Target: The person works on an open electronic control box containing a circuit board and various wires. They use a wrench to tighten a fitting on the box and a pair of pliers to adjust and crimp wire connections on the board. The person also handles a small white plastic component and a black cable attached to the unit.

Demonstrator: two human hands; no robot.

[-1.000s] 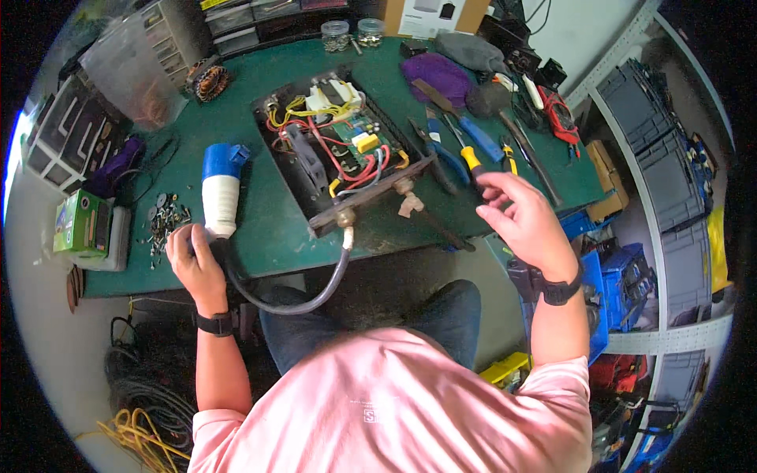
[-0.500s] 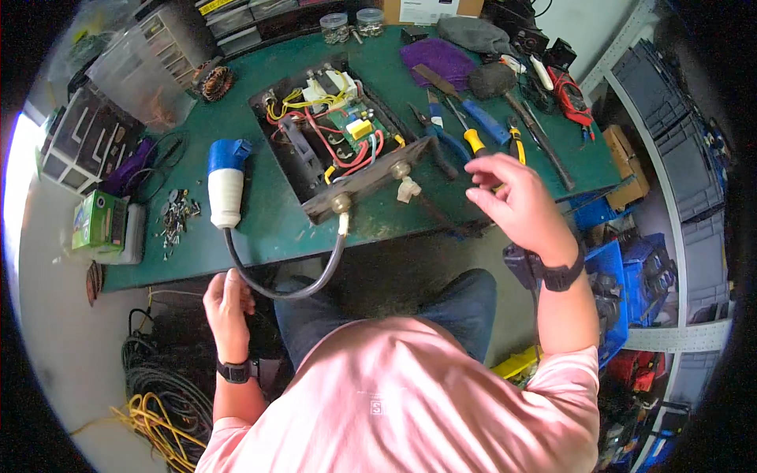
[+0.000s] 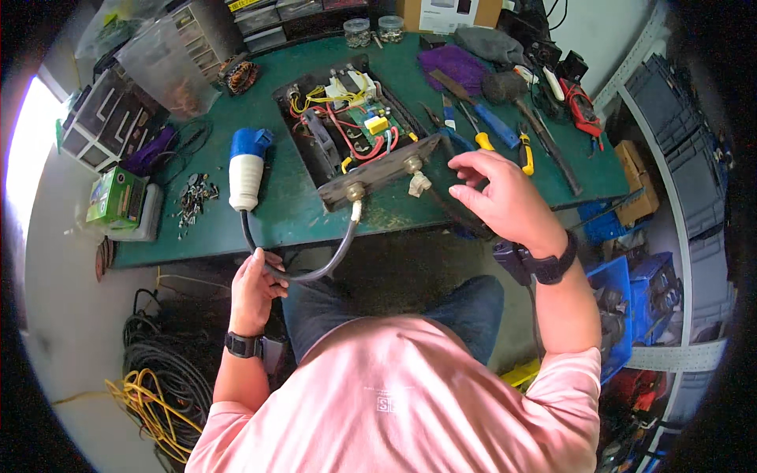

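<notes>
At the bench's front edge, my left hand (image 3: 254, 293) is closed round the black cable (image 3: 317, 273), thumb on the near side and fingers behind. The cable loops from a blue-and-white industrial plug (image 3: 247, 173) lying on the bench to a gland on an open black metal box (image 3: 337, 194). Inside the box show a green circuit board (image 3: 392, 124), red and yellow wires and white connectors. A second gland carries a whitish fitting (image 3: 419, 184). My right hand (image 3: 509, 197) hovers just right of that fitting, fingers curved and apart, with nothing visible in it.
Right of the box lie a yellow-handled screwdriver (image 3: 484, 141), a blue-handled tool (image 3: 497, 126), a hammer (image 3: 544, 134) and a red meter (image 3: 582, 110). Loose screws (image 3: 195, 199) are heaped left of the plug. Coiled cables (image 3: 162, 402) lie below; blue bins (image 3: 619, 292) stand right.
My left hand has moved up and right from beside the cable and taken hold of it. My right hand has come slightly left, closer to the whitish fitting. The whole view has shifted a little.
</notes>
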